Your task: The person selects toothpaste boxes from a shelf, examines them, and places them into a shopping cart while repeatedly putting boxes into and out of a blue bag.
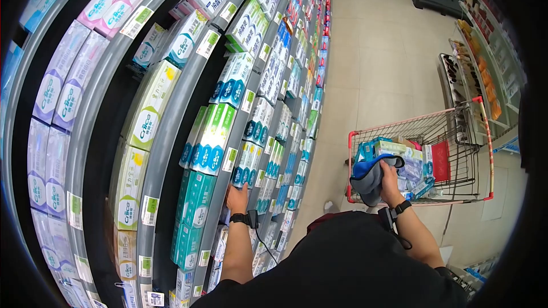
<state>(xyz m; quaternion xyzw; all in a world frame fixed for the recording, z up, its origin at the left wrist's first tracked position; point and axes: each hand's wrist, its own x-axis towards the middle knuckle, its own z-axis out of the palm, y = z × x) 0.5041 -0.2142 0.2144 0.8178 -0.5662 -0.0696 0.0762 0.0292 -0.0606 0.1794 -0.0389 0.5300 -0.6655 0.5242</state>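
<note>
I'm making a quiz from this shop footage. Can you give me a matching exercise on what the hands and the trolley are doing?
Things:
1. left hand
2. right hand
3. cloth
4. boxes

Places or states:
A. blue and grey, draped over the trolley rim
B. reaching to the shelf of toothpaste cartons
C. lying inside the trolley
D. gripping the cloth

Pairs: 1-B, 2-D, 3-A, 4-C
</note>
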